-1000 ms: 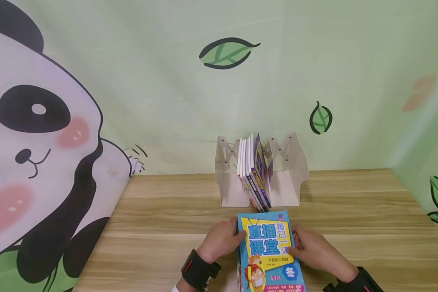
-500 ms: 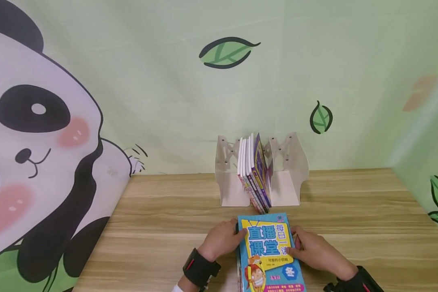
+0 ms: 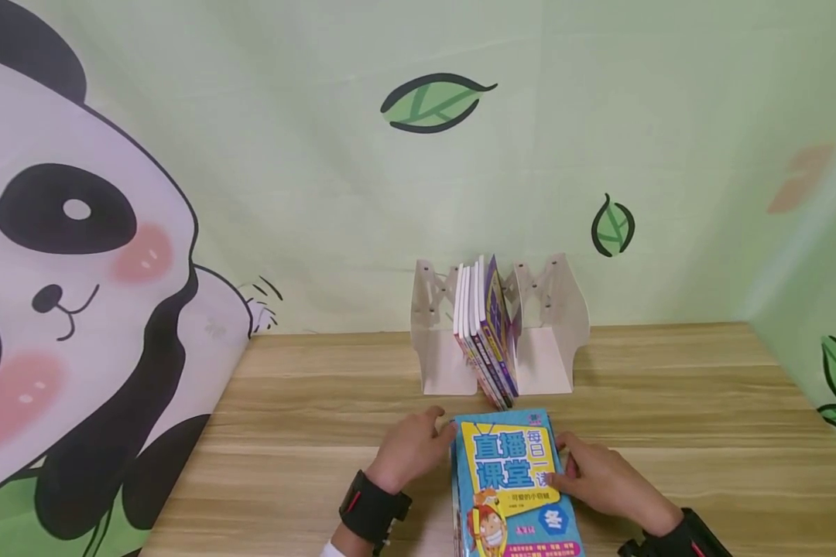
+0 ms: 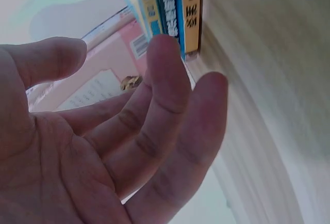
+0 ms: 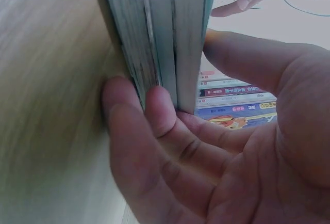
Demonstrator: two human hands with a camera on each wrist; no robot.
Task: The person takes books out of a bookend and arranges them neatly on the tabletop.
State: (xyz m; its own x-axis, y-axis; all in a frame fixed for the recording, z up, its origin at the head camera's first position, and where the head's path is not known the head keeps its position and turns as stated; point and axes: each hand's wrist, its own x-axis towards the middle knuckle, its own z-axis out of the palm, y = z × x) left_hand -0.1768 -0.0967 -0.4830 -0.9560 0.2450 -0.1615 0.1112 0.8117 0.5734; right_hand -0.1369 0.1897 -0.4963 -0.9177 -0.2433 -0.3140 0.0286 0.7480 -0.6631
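Observation:
A stack of books [image 3: 519, 480] lies on the table at the bottom centre of the head view, topped by a blue cover with a yellow panel. My right hand [image 3: 602, 476] holds its right edge, thumb over the cover and fingers against the page edges [image 5: 162, 33] in the right wrist view. Beside the upper left corner is my left hand [image 3: 411, 452], its fingers loosely bent and the thumb off the cover. The left wrist view shows its palm [image 4: 56, 167] holding nothing, with the stack's spines [image 4: 170, 12] beyond the fingertips; whether a fingertip touches them I cannot tell.
Behind the stack stands a white bookend rack [image 3: 567, 325]. Several thin books [image 3: 484, 333] lean upright in its middle, their lower ends near the stack's far edge. Wood-grain table [image 3: 306, 402] extends to both sides. A green panda-print backdrop [image 3: 306, 170] rises behind.
My left hand has let go of the stack's left edge and shifted slightly left and up. The stack has slid a little towards me; my right hand keeps its hold.

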